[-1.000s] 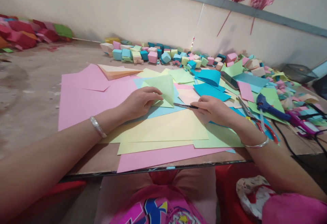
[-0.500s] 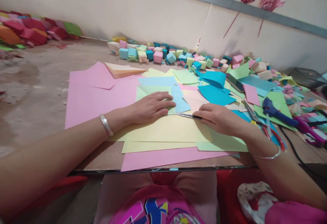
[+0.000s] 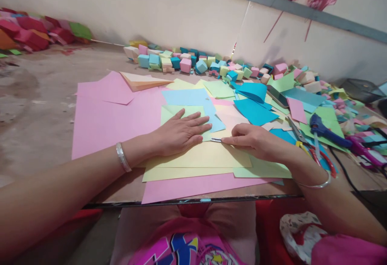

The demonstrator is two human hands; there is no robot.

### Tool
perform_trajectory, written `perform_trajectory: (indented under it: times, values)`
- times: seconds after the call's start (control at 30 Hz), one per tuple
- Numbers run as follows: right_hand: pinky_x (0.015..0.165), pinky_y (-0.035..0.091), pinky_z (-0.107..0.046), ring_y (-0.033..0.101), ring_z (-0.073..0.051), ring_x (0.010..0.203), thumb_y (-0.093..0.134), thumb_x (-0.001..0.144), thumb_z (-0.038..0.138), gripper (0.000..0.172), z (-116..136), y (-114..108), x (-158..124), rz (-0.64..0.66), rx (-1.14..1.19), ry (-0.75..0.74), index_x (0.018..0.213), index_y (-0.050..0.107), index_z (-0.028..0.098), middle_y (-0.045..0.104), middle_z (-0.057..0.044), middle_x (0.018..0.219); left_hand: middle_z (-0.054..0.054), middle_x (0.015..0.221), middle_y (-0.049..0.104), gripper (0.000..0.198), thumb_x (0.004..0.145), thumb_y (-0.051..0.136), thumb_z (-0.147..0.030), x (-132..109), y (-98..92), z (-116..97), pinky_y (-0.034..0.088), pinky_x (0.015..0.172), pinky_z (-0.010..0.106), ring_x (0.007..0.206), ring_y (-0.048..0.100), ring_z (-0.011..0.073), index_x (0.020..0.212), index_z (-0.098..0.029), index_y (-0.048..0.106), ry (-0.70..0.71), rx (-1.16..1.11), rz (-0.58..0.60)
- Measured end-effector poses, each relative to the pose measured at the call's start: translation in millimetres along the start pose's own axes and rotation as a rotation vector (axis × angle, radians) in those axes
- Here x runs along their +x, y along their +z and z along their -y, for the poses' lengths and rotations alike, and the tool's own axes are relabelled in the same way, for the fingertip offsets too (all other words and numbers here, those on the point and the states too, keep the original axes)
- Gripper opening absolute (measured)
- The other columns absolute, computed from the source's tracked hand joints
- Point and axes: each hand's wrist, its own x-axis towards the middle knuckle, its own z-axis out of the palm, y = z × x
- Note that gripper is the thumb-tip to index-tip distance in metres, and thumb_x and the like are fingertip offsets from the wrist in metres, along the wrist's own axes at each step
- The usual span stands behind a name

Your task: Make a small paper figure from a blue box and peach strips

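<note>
My left hand [image 3: 184,132] lies flat with its fingers spread on a light green sheet [image 3: 169,112], on top of a pale yellow sheet [image 3: 211,156]. To its right, my right hand [image 3: 252,140] is closed around a slim metal-tipped cutter [image 3: 216,139], mostly hidden in the fingers. The cutter's tip touches the paper near the green sheet's lower right corner, just beyond my left fingertips. A light blue sheet [image 3: 187,95] shows past my left hand, and a large pink sheet [image 3: 111,124] spreads out at the left.
Red-handled scissors [image 3: 298,130] and a blue and purple glue gun [image 3: 329,132] lie at the right beside a phone [image 3: 277,97]. Small folded paper cubes [image 3: 185,65] line the wall. Red paper pieces [image 3: 30,35] are heaped at the far left.
My left hand's fingers have spread wider over the green sheet. My right hand and the cutter's tip have shifted slightly toward me, and the cutter now points more directly left.
</note>
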Motion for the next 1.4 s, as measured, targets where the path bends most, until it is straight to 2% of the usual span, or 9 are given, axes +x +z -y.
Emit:
perform_trajectory:
  times: [0.3, 0.9, 1.27, 1.33, 1.4]
  values:
    - [0.066, 0.035, -0.025, 0.046, -0.013, 0.075, 0.041, 0.099, 0.018, 0.035, -10, -5, -6, 0.066, 0.084, -0.017, 0.126, 0.063, 0.025, 0.052, -0.005, 0.085, -0.004, 0.161, 0.017, 0.049, 0.101, 0.023, -0.045, 0, -0.2, -1, 0.002, 0.116, 0.051, 0.149, 0.013, 0.0248, 0.150, -0.036, 0.027, 0.000, 0.011, 0.002]
    - [0.062, 0.035, -0.024, 0.046, -0.013, 0.073, 0.040, 0.100, 0.019, 0.033, 1, 0, 2, 0.001, 0.110, -0.042, 0.120, 0.066, 0.024, 0.053, -0.004, 0.083, -0.002, 0.160, 0.019, 0.050, 0.101, 0.024, -0.046, 1, 1.3, 1, 0.002, 0.115, 0.055, 0.148, 0.014, 0.0274, 0.149, -0.036, 0.029, 0.015, -0.026, -0.014]
    - [0.064, 0.037, -0.025, 0.045, -0.016, 0.077, 0.041, 0.094, 0.010, 0.038, 8, -2, 2, 0.027, 0.044, -0.058, 0.123, 0.063, 0.022, 0.054, -0.006, 0.086, -0.002, 0.160, 0.021, 0.048, 0.101, 0.024, -0.045, 1, -0.5, -1, 0.005, 0.116, 0.057, 0.148, 0.016, 0.0276, 0.148, -0.037, 0.031, -0.002, -0.025, -0.008]
    - [0.064, 0.037, -0.026, 0.046, -0.016, 0.077, 0.040, 0.095, 0.011, 0.038, 9, -1, 3, 0.021, 0.037, -0.054, 0.124, 0.063, 0.021, 0.055, -0.007, 0.086, 0.001, 0.161, 0.019, 0.050, 0.100, 0.029, -0.045, 2, 2.1, -5, 0.007, 0.117, 0.057, 0.148, 0.014, 0.0285, 0.149, -0.033, 0.030, -0.048, -0.033, -0.051]
    - [0.064, 0.037, -0.026, 0.046, -0.016, 0.077, 0.039, 0.096, 0.011, 0.038, 10, 0, 5, 0.017, 0.031, -0.056, 0.124, 0.063, 0.020, 0.055, -0.007, 0.085, 0.007, 0.161, 0.018, 0.053, 0.098, 0.037, -0.043, 4, 4.5, -10, 0.014, 0.118, 0.053, 0.148, 0.012, 0.0290, 0.147, -0.024, 0.033, -0.116, -0.074, -0.171]
